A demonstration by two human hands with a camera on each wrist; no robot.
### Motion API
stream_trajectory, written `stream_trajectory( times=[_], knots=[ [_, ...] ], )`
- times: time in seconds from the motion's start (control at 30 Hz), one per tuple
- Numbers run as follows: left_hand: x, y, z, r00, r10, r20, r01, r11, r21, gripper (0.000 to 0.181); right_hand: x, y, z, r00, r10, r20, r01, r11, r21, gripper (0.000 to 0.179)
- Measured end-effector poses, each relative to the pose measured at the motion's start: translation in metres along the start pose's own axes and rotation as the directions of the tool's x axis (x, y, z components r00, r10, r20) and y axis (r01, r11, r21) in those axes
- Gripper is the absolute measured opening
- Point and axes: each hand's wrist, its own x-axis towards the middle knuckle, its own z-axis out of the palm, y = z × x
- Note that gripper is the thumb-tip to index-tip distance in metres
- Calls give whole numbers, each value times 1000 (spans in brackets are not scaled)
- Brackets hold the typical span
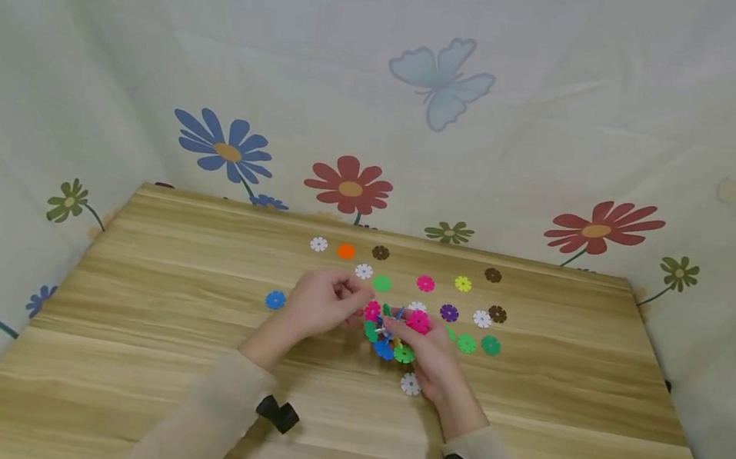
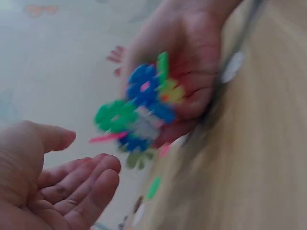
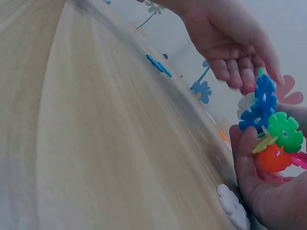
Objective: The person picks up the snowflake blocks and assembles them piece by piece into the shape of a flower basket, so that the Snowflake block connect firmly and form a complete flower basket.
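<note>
A cluster of interlocked plastic snowflake discs (image 1: 384,349) in blue, green, pink, yellow, orange and white is held up by my right hand (image 1: 438,359), its fingers and thumb around the right side. In the right wrist view the right fingers curl under the cluster (image 3: 285,132). Just left of it is my left hand (image 1: 319,304). The left wrist view shows a gap between this hand's thumb and its loosely bent fingers (image 2: 103,182), with nothing held there. A white disc (image 1: 411,384) lies on the table beneath the right hand.
Loose discs are scattered on the wooden table (image 1: 143,293), mostly beyond and right of the hands: an orange disc (image 1: 346,251), a yellow disc (image 1: 463,283), a purple disc (image 1: 449,313) and several more. A blue disc (image 1: 275,299) lies left. Flower-printed cloth (image 1: 281,40) hangs behind.
</note>
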Motion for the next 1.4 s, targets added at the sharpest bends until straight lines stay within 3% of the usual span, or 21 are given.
stream_trajectory(
  times=[0.13, 0.3, 0.4, 0.5, 0.7, 0.77, 0.83, 0.93, 1.03, 1.1, 1.23, 1.4],
  knots=[
    [-1, -14, -43, 996, -76, 42, 72, 994, 86, 22, 0, -1, -5, 999, 27, 27, -27, 1000, 15, 19],
    [-9, -46, -92, 994, -71, 79, 41, 944, 327, 11, 0, -1, -8, 997, 43, 61, -45, 999, 21, 34],
    [-12, -60, -106, 989, -65, 135, 7, 922, 388, 22, -1, -1, -9, 996, 46, 77, -48, 998, 33, 31],
    [-13, -69, -110, 982, -77, 174, 2, 917, 398, 27, -2, -1, -9, 995, 49, 89, -53, 998, 45, 32],
    [-11, -71, -104, 987, -85, 138, 20, 908, 418, 21, -2, -1, -10, 994, 54, 98, -56, 998, 25, 51],
    [-10, -67, -98, 989, -94, 116, 43, 922, 384, 20, -2, -2, -10, 994, 56, 98, -57, 998, 14, 52],
    [-8, -58, -89, 990, -103, 101, 70, 954, 291, 19, -2, -2, -9, 994, 57, 97, -58, 998, 2, 52],
    [-6, -39, -68, 991, -106, 88, 100, 993, 71, 14, -3, -3, -8, 993, 57, 101, -55, 998, -25, 52],
    [-3, -20, -44, 995, -65, 71, 73, 991, -115, 14, -4, -3, -7, 992, 46, 118, -43, 999, -31, 48],
    [-2, -10, -31, 998, -45, 52, 53, 984, -170, 14, -5, -3, -6, 991, 36, 131, -34, 999, -18, 41],
    [-3, 2, -12, 1000, -12, 27, 16, 987, -158, 8, -4, -2, -4, 988, 24, 151, -25, 1000, 5, 31],
    [-5, 8, -3, 999, 45, 17, -43, 994, -98, 7, -5, -3, -3, 987, 27, 157, -29, 1000, 10, 32]
  ],
)
